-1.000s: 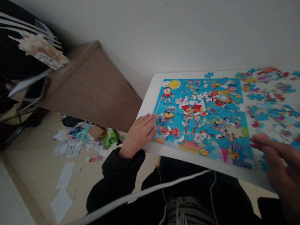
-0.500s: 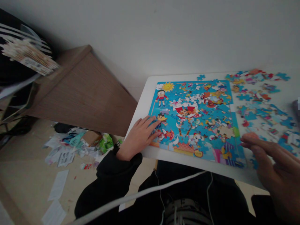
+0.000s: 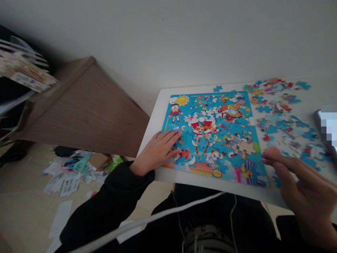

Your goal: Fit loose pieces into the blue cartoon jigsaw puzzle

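A blue cartoon jigsaw puzzle (image 3: 202, 140), largely assembled, lies on a white table. My left hand (image 3: 160, 149) rests flat across its lower left edge, fingers apart, covering part of a printed figure. By the puzzle's lower right edge is my right hand (image 3: 302, 179), thumb and fingers drawn together. An orange-pink puzzle piece (image 3: 272, 151) shows at its fingertips; the fingers partly hide how it is held. Loose puzzle pieces (image 3: 286, 124) are scattered to the right of the board, and a single blue piece (image 3: 217, 88) sits above its top edge.
A dark device with a blurred screen (image 3: 328, 128) stands at the right edge. Left of the table is a brown wooden cabinet (image 3: 84, 109) bearing a pack of cotton swabs (image 3: 26, 75). Litter (image 3: 76, 168) covers the floor below. A white cable (image 3: 158, 219) crosses in front of me.
The view has shifted a little to the right, bringing more of the device into sight. My left hand has slid slightly rightward over the printed figure. My right hand stays by the board's edge.
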### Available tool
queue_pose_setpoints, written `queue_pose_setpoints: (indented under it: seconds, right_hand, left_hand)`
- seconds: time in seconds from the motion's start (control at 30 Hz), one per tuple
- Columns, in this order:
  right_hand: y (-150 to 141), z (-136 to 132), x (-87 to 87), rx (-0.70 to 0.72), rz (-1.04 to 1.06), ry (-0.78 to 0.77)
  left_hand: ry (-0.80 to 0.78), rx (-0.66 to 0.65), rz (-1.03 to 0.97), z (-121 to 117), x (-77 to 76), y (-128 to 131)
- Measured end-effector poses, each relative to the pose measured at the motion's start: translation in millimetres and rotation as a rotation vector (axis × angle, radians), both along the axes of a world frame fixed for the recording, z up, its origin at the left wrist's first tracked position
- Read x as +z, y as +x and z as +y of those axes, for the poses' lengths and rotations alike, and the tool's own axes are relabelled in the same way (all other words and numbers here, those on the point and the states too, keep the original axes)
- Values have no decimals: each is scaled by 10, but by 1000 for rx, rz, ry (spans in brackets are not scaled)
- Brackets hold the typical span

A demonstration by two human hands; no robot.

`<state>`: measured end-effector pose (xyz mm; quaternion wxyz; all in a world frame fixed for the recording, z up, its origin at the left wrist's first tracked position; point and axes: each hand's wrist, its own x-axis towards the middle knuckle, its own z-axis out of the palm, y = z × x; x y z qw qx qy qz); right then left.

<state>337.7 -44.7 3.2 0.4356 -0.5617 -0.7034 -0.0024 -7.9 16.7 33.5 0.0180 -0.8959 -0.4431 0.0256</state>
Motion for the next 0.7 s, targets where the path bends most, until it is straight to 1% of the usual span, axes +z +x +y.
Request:
queue_pose_setpoints:
  seconds: [0.1,0.27,0.47,0.6,0.7]
  right_hand:
    - [-4,2,2,20,13,14]
    - [5,-6,-8,24,39,16]
    - [-1,-1,0,33,38,0]
    - [-1,-5,0,28,23,9]
    - [-5,-9,4,16,-11,0]
  left_hand:
    - [13,-24,-7,62,32,38]
    - [47,-60,55,204,51,175]
    - [51,-67,73,207,31,186]
    - [31,-83,31,217,41,190]
    - [27,-47,-42,285,45,222]
